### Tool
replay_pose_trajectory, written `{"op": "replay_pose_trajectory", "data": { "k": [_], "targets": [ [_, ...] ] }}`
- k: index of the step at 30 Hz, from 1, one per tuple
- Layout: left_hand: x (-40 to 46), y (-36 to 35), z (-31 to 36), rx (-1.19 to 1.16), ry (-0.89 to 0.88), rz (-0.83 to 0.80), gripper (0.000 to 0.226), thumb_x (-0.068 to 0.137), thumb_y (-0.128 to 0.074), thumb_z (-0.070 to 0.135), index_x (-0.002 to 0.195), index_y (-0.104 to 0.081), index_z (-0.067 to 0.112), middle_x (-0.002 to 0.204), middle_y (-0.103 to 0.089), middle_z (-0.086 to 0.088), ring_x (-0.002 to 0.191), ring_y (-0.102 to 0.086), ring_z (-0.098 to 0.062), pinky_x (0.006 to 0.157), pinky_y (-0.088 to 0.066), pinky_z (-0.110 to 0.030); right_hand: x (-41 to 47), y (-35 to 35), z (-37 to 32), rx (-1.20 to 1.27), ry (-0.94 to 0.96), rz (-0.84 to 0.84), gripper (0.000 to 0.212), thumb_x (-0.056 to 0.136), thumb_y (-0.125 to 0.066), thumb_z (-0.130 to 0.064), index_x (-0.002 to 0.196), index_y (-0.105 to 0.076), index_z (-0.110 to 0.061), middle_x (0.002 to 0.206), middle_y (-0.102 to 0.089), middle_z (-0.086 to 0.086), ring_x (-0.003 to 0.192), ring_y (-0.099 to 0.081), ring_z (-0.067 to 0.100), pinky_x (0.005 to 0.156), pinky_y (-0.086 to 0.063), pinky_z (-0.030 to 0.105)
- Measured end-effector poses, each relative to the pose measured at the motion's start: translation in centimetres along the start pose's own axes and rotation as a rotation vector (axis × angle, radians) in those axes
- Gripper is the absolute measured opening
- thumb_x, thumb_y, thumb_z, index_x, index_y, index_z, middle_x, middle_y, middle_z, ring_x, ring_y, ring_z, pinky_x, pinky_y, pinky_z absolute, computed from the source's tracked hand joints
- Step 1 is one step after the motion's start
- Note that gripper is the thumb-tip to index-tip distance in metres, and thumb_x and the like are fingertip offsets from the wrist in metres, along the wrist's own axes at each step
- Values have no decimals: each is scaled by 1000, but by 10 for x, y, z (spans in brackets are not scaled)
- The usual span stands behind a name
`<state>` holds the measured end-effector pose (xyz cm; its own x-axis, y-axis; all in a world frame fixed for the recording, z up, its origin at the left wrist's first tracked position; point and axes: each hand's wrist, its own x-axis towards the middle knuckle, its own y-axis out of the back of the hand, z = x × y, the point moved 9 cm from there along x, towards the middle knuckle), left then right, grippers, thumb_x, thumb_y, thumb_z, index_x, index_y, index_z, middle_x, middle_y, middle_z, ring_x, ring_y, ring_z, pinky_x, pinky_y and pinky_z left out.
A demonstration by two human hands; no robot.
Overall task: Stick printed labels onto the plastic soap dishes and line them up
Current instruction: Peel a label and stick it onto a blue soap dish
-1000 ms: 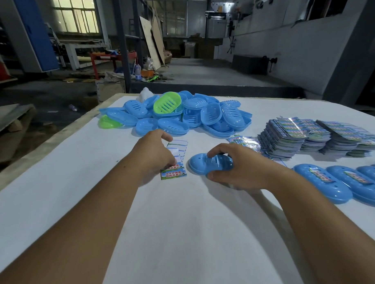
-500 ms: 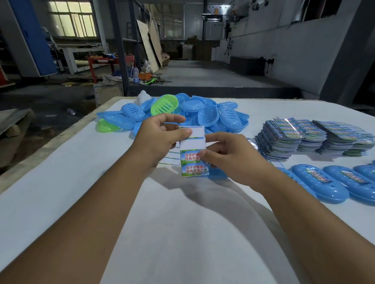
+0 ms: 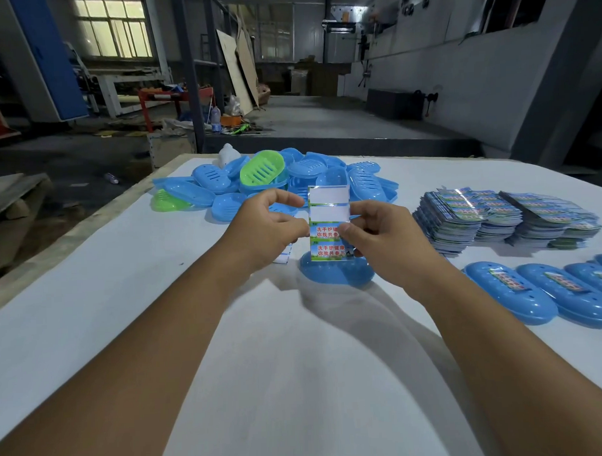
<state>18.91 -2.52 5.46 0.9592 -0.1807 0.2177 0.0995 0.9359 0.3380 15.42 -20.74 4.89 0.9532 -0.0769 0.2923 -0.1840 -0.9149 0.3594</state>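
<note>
Soap dishes (image 3: 274, 181), mostly blue with two green ones among them, are lying heaped at the far side of a white-covered table (image 3: 90, 303), and one blue dish (image 3: 335, 272) is sitting dome-up in the middle, just below the hands. Both hands are holding a label sheet (image 3: 328, 223) upright above that dish: the left hand (image 3: 265, 229) is pinching its left edge between thumb and fingers, and the right hand (image 3: 385, 238) is pinching its right edge, thumb pressing on a printed label. The sheet's two upper strips are showing blank white; its two lower labels are carrying red Chinese characters on a green and blue picture, partly covered by the thumb, the visible part reading 洗手护健康 over 你我共参与. Stacks of label sheets (image 3: 507, 217) are lying to the right, and nearer, a row of labelled dishes (image 3: 551, 290) is lining up side by side along the right edge. Behind the table, a dim workshop is stretching back, with a bright window (image 3: 111, 28), a blue cabinet (image 3: 48, 56), leaning boards (image 3: 239, 69) and a grey wall.
</note>
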Motion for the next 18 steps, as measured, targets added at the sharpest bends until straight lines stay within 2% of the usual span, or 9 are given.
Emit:
{"op": "replay_pose_trajectory", "data": {
  "k": [3,6,8,10,12,14,18],
  "targets": [
    [0,-2,0,8,-5,-23,28,81,-76,15,98,-61,31,71,-75,9,65,-63,-1,58,-48,-21,0,-1,2,19,-14,-6,18,97,-66,-16,115,-68,-17,86,-78,0,86,-75,15,80,-62,32],
    [-1,-3,1,-3,-12,-44,29,81,-74,12,99,-58,29,75,-76,7,66,-66,-1,63,-53,-23,1,-1,5,34,-35,-7,24,96,-67,-16,120,-65,-18,89,-79,-1,87,-75,15,84,-62,40],
    [-1,-4,2,-16,-16,-62,31,82,-75,12,100,-56,28,78,-77,7,69,-67,-6,67,-53,-29,2,3,8,-9,-42,41,31,93,-71,-21,123,-62,-21,90,-77,-5,79,-73,7,73,-61,30],
    [-2,-6,3,-29,-24,-73,32,82,-76,13,99,-54,27,80,-77,6,73,-63,-16,67,-49,-34,1,12,6,-166,-15,135,30,87,-77,-31,111,-60,-28,88,-69,-8,69,-66,5,62,-53,24],
    [-3,-8,4,-18,-37,-76,32,83,-77,15,97,-51,27,81,-77,7,73,-63,-18,64,-47,-33,-1,15,2,-295,28,182,21,83,-80,-34,91,-62,-28,78,-64,-9,63,-57,7,60,-48,26],
    [-4,-11,5,17,-60,-74,32,84,-77,17,94,-49,29,82,-77,8,72,-64,-14,63,-46,-31,-2,10,-1,-313,50,144,16,82,-78,-32,75,-66,-24,67,-68,-8,58,-57,6,59,-49,28],
    [-7,-15,10,66,-113,-56,31,85,-75,19,90,-48,33,82,-76,9,64,-63,-5,62,-44,-26,-6,-1,-8,-336,83,78,18,82,-73,-32,66,-72,-25,58,-68,-18,50,-56,-2,46,-38,11]
  ]
}}
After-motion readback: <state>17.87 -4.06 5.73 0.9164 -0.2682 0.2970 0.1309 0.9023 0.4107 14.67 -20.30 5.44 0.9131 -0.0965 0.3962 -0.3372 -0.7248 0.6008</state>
